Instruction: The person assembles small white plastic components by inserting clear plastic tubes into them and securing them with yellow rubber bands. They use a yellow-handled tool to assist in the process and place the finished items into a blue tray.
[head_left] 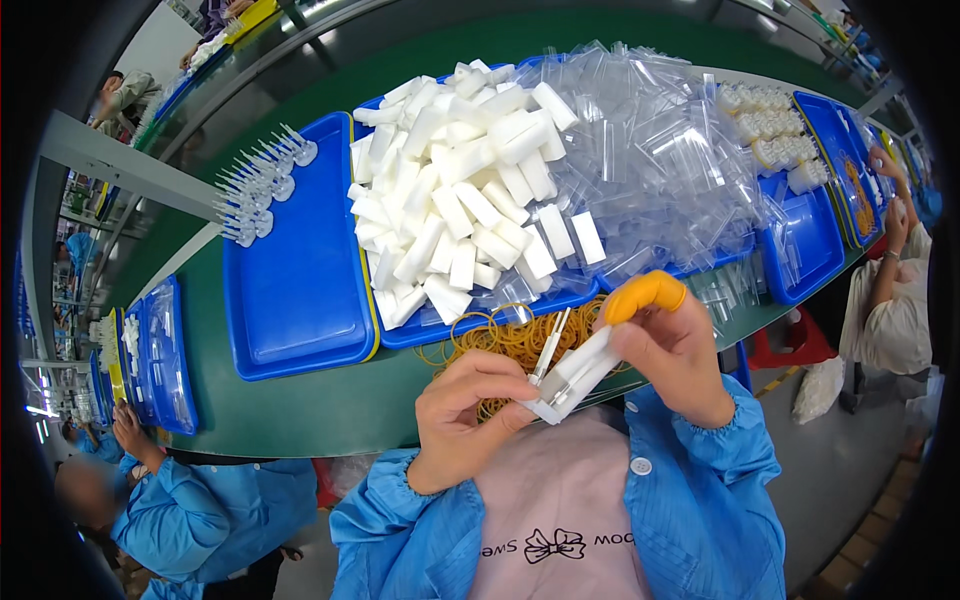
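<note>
My left hand (465,412) pinches the lower end of a white foam piece (590,365) between thumb and fingers. A thin clear rod-like part (551,345) stands up from those fingertips, beside the foam. On the foam's upper end my right hand (678,350) is closed, thumb against index finger. An orange finger cot (648,294) covers that index fingertip. Other slim clear pieces seem to lie along the foam, but their kind is too small to tell. Just beyond the hands spreads a pile of yellow-brown rubber bands (500,340), partly hidden by them.
White foam blocks (450,180) heap high beside clear plastic sleeves (660,160). To their left, a blue tray (300,300) carries clear stemmed parts (262,190) along its edge. Bundled whitish parts (780,130) sit at right above another blue tray (805,245). Co-workers (220,515) flank the green table (330,415).
</note>
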